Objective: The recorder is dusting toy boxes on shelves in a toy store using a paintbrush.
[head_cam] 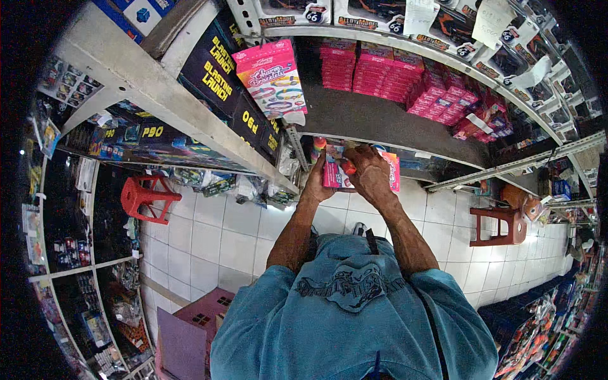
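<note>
My left hand (pixel 317 184) grips the left edge of a pink cardboard craft box (pixel 336 178), held out before me beside the lower shelf. Over the middle of that box lies my right hand (pixel 373 172), its fingers bent and covering part of the front. A small shiny orange-red object (pixel 348 166) shows by the right fingers; what it is, and whether they grip it, cannot be made out. To the right of my right hand, a pink and orange printed panel (pixel 393 170) shows; I cannot tell whether it belongs to the same box.
Stacked pink boxes (pixel 380 71) stand on the shelf (pixel 351 114) ahead. A pink charm bracelet box (pixel 273 83) is at that shelf's left post, beside black toy boxes (pixel 216 71). Plastic stools, one red (pixel 149 197) and one brown (pixel 503 225), stand on the tiled floor (pixel 237 218).
</note>
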`<state>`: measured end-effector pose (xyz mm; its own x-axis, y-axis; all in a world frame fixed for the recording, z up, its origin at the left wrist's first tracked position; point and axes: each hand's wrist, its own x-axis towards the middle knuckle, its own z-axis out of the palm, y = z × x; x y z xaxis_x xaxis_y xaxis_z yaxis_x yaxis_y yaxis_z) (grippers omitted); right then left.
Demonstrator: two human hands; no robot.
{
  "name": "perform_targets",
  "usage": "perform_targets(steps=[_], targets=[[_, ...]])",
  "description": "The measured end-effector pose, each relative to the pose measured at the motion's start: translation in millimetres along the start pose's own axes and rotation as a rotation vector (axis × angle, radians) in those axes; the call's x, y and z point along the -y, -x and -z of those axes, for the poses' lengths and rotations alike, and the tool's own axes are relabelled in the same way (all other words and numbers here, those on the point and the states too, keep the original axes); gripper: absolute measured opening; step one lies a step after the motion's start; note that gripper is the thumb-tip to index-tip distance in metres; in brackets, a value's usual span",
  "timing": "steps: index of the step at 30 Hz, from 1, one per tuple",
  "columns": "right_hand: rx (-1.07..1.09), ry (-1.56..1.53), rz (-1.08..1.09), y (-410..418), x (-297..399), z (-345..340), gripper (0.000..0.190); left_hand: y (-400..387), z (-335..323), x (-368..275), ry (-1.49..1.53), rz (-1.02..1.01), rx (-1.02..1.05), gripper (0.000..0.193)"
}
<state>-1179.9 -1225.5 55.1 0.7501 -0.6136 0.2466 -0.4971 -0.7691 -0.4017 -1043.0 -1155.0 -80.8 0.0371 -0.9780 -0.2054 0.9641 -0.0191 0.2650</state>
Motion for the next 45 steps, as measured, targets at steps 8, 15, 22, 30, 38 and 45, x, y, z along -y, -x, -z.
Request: perform_targets(steps=[8, 15, 22, 30, 38, 45], targets=[[0.157, -1.141, -0.444, -18.5, -3.3, -2.0, 0.035, 0.1, 11.5, -4.8, 0.032, -0.094, 0.036, 0.055], [0.006, -1.418, -0.544, -22.2, -28.7, -16.4, 0.034, 0.5, -3.6, -9.0, 0.008, -0.073, 0.023, 0.073], [-0.073, -1.430, -0.570, 8.7, -95.4, -32.8, 0.024, -11.5, 6.7, -2.1, 0.045, -0.156, 0.000, 0.042], [-0.300, -0.258, -0.336, 33.4, -150.0, 30.6, 0.022, -5.6, 18.9, -5.6, 0.017, -0.091, -0.111, 0.035], [-0.024, -0.021, 0.088, 24.8, -50.5, -7.4, 0.033, -25.1, -0.1, 0.6, -0.124, -0.138, -0.201, 0.031], [0.201, -0.399, 0.090, 15.2, -1.5, 9.4, 0.030, -20.0, 21.5, -18.0, -0.042, -0.023, 0.154, 0.034]])
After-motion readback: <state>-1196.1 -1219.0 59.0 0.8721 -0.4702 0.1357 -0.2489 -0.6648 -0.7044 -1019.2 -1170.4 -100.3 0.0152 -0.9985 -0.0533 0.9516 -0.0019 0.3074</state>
